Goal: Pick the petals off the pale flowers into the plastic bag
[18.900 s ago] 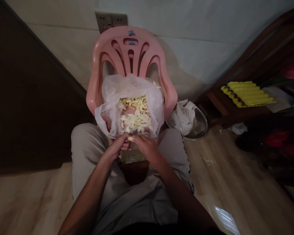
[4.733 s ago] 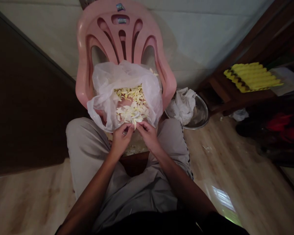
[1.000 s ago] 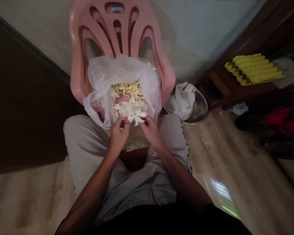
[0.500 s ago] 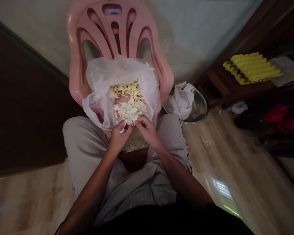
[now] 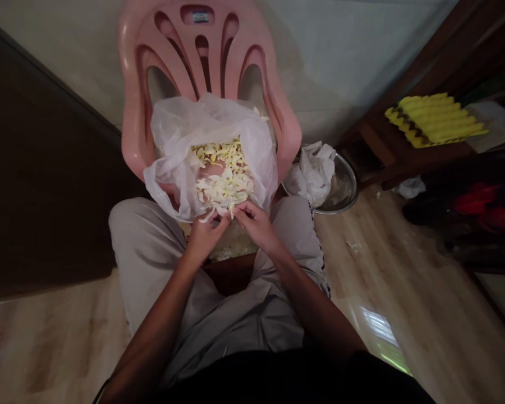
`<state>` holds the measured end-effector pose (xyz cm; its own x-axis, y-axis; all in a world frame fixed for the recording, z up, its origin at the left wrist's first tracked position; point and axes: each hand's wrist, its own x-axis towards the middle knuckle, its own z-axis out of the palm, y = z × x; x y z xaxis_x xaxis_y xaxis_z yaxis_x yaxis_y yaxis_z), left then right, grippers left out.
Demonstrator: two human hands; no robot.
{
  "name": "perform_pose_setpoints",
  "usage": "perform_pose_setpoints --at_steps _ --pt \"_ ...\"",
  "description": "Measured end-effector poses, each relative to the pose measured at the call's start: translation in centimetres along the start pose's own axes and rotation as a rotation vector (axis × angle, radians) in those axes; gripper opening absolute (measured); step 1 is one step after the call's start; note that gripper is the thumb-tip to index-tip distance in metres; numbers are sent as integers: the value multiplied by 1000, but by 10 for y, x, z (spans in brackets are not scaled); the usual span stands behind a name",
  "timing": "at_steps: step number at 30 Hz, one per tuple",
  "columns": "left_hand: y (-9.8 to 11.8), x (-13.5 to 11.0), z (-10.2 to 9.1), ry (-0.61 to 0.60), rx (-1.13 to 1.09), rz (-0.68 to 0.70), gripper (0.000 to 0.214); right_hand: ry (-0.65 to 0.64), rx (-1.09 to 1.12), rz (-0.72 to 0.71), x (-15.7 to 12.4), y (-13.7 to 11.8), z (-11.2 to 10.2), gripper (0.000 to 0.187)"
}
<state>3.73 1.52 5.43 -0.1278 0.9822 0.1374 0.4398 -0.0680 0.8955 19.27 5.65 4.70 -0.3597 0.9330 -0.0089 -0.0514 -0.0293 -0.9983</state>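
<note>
A thin translucent plastic bag (image 5: 172, 134) lies open against a pink plastic chair (image 5: 130, 62) and holds a heap of pale cream petal-like pieces (image 5: 221, 171). My left hand (image 5: 206, 235) and my right hand (image 5: 255, 224) are at the bag's near rim, with their fingertips nearly meeting. Both pinch at a pale piece (image 5: 230, 211). A curved white strip (image 5: 206, 217) hangs by my left fingers. My forearms reach in over my grey trousers (image 5: 147, 241).
A steel basin (image 5: 345, 193) with crumpled white plastic (image 5: 313, 174) stands on the wooden floor right of the chair. Further right are dark wooden furniture, a yellow ridged mat (image 5: 433, 118) and red objects (image 5: 473, 203). Pale scraps (image 5: 353, 245) lie on the floor.
The view has shifted slightly. The white strip at my left hand has curled to a new position, and my fingers have moved a little on the pale piece.
</note>
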Motion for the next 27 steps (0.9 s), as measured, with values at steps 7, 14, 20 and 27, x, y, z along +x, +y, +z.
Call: perform_pose_setpoints --at_steps 7,14,20,27 --pt "-7 5 5 134 16 -153 22 48 20 37 -1 1 3 28" --pt "-11 18 0 321 -439 -386 26 265 -5 3 5 6 -3 24" --pt "3 9 6 123 -412 -303 48 300 -20 -8 5 8 -3 24" --pt "3 3 12 14 -73 -58 31 150 -38 8 3 5 1 26"
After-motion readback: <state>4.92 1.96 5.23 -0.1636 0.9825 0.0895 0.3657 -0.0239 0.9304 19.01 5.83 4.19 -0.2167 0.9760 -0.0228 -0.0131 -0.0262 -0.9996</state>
